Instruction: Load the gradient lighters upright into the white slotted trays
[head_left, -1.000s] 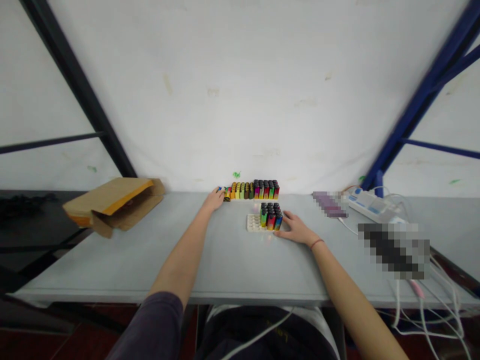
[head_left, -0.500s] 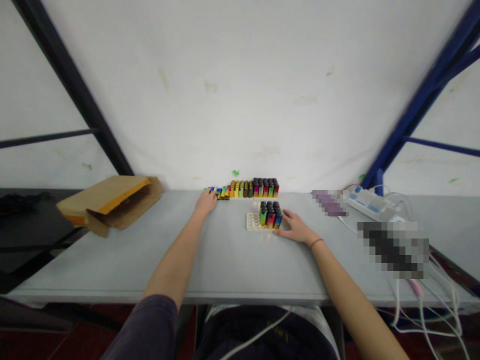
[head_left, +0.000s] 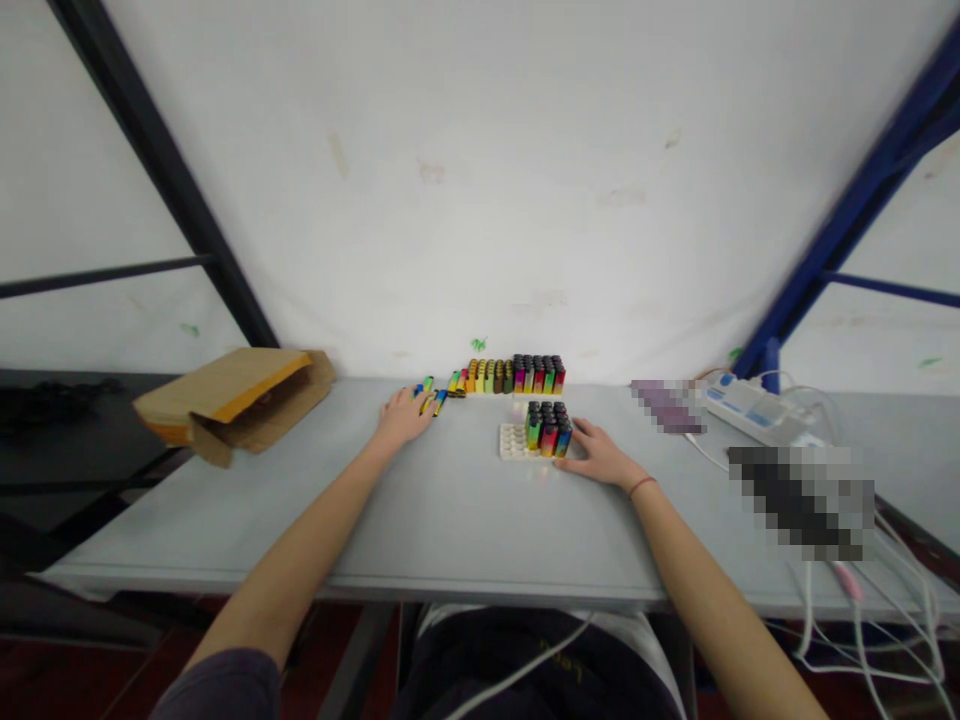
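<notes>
My left hand (head_left: 405, 415) lies over loose lighters (head_left: 440, 402) at the back of the table, its fingers spread and touching some of them; the palm side is hidden. Brightly coloured lighters (head_left: 548, 432) with black tops stand upright in the right part of a white holed tray (head_left: 513, 456). The tray's left holes show no lighters. Around the right end of this tray curves my right hand (head_left: 596, 456), thumb at the front corner and fingers behind, gripping it.
Against the wall stand a block of yellow to brown lighters (head_left: 491, 378) and a block of black-topped lighters (head_left: 539, 375). An opened cardboard box (head_left: 232, 395) lies at the left. A power strip (head_left: 750, 410) and white cables (head_left: 862, 640) are at the right.
My left hand has drawn back to the left, and the loose lighters near it are more spread out. My right hand stays at the tray. The view has shifted slightly.
</notes>
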